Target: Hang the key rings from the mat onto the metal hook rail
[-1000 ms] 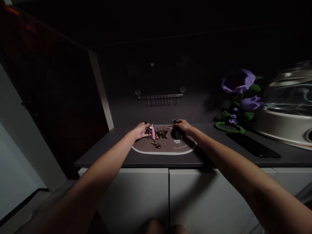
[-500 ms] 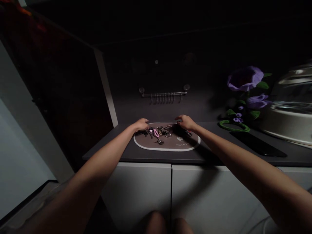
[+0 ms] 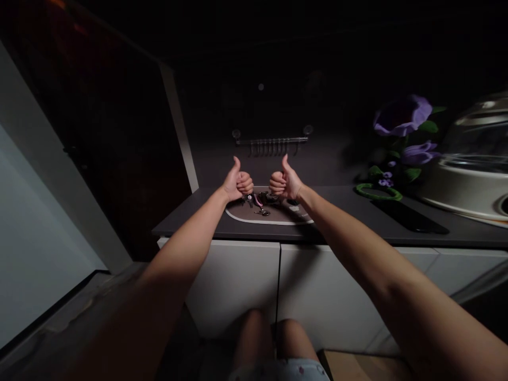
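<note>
My left hand [image 3: 238, 181] is raised over the left part of the mat, fingers curled into a fist and thumb pointing up. Opposite it, my right hand [image 3: 286, 182] makes the same thumbs-up fist. Nothing shows in either fist, and a gap parts the two. Beneath them lies a brown oval mat [image 3: 278, 216] with a white rim. On it rest several keys and small trinkets, among them a pink loop [image 3: 258, 201] and a metal ring with a key [image 3: 262, 212]. My hands partly hide the mat's back and sides.
A clear rail with hooks [image 3: 273, 142] is fixed to the dark back wall. To the right stand purple flowers [image 3: 404, 119] with a green ring base [image 3: 379, 192], a black flat phone-like slab [image 3: 410, 216] and a cream appliance [image 3: 468, 185]. White cabinet doors [image 3: 234, 286] lie below the grey counter.
Both hands have lifted off the mat and moved closer together. Their fingers have curled into fists with thumbs up. The view has shifted slightly.
</note>
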`<state>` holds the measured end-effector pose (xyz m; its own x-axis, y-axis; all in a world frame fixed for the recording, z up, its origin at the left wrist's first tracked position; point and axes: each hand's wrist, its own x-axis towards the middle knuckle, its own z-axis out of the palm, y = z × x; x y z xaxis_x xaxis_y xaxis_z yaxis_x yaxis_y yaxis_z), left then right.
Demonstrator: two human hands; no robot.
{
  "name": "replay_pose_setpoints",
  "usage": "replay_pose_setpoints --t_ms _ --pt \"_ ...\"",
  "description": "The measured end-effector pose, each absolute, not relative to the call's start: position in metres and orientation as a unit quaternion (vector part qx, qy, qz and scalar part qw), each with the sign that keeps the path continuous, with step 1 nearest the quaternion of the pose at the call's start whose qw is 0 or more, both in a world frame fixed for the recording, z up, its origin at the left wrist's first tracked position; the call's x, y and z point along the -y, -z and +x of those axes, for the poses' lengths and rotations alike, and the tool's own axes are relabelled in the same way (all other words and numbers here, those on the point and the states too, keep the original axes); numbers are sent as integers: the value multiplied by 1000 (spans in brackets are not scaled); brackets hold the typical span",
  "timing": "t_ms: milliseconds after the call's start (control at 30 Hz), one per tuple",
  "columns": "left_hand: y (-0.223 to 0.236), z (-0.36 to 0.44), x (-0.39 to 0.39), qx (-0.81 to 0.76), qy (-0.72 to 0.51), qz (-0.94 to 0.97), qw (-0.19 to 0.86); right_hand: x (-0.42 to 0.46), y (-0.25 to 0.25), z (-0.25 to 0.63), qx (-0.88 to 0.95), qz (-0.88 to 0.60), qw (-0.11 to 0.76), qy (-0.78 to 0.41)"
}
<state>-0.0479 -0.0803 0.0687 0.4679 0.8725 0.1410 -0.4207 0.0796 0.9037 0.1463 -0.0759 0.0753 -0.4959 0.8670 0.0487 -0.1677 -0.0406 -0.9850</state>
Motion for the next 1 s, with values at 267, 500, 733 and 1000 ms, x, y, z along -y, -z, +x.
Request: replay_pose_setpoints --t_ms 267,500,733,1000 --pt "-9 -50 75 -245 -432 463 734 78 -18 159 532 -287 401 -688" --pt "-19 -54 71 -269 -420 478 723 74 -24 153 547 -295 383 -683" --pt "-43 -62 53 -281 -469 540 641 61 -44 134 560 -265 430 -657" --pt "-38 -55 21 -426 -536 660 308 30 -50 100 566 -315 579 -495"
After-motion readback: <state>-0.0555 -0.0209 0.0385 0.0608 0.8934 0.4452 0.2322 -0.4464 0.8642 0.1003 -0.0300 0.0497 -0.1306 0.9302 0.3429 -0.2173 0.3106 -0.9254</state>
